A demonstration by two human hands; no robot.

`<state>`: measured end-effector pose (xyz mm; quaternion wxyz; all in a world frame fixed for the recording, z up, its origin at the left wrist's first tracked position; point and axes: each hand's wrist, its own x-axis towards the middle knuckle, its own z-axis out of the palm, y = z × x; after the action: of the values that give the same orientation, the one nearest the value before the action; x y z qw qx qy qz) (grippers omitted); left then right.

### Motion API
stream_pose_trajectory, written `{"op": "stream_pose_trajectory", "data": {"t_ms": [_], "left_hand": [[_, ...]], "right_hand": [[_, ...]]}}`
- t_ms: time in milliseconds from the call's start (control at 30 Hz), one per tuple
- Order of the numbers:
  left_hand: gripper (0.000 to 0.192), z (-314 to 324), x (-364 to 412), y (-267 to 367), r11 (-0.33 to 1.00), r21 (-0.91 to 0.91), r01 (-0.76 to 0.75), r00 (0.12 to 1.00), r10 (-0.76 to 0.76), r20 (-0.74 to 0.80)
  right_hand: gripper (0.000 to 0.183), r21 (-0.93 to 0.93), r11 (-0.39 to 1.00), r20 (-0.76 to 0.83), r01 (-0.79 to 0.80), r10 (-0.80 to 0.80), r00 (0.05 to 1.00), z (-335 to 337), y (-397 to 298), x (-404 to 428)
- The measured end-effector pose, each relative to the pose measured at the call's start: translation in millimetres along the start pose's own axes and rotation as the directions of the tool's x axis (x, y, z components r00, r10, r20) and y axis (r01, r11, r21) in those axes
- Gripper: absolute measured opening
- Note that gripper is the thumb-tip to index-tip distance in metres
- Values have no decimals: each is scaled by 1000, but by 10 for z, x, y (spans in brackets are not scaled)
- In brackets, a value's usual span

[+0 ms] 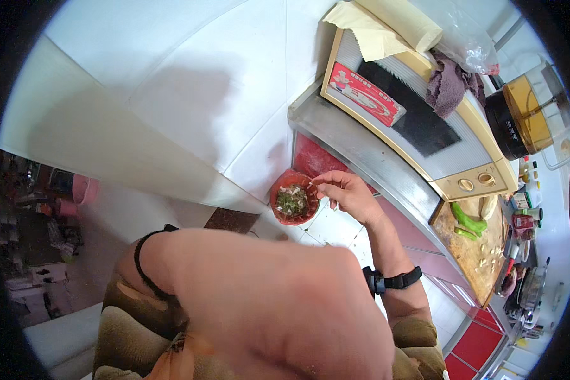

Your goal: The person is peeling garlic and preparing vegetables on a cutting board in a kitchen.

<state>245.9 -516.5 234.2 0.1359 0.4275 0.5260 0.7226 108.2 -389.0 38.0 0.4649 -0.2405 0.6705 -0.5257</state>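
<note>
My right hand (pixel 344 194) hangs beside the rim of a red plastic bin (pixel 275 211). Its thumb and forefinger pinch a tiny pale piece. Green and white scraps (pixel 292 200) lie inside the bin. A black strap with a dark device (pixel 394 281) is around my right wrist. My left hand (pixel 285 294), very near the camera, is large and blurred across the lower middle; its fingers cannot be made out. A black band circles that arm near the olive sleeve. On a wooden cutting board (pixel 449 247) to the right are green peppers (pixel 468 221) and small pale pieces (pixel 485 256).
A cream microwave (pixel 465 183) stands on the metal counter (pixel 365 142), with a paper roll (pixel 408 23) and a purple cloth (pixel 444 90) on it. A black-based container (pixel 508 123), jars and pans stand farther right. A white wall (pixel 251 85) rises beyond the bin.
</note>
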Motion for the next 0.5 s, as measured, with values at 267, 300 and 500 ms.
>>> {"op": "stream_pose_trajectory", "data": {"t_ms": [267, 300, 500], "left_hand": [[14, 152, 47, 321, 978, -193, 72, 980, -105, -170], [13, 154, 61, 338, 975, -209, 74, 978, -112, -176], [13, 364, -1, 217, 850, -519, 95, 909, -287, -303]], "right_hand": [[22, 21, 1000, -41, 10, -9, 999, -38, 177, -7], [22, 27, 1000, -41, 16, -15, 999, -36, 178, -9], [23, 61, 998, -31, -6, 8, 1000, -19, 198, 23]]}}
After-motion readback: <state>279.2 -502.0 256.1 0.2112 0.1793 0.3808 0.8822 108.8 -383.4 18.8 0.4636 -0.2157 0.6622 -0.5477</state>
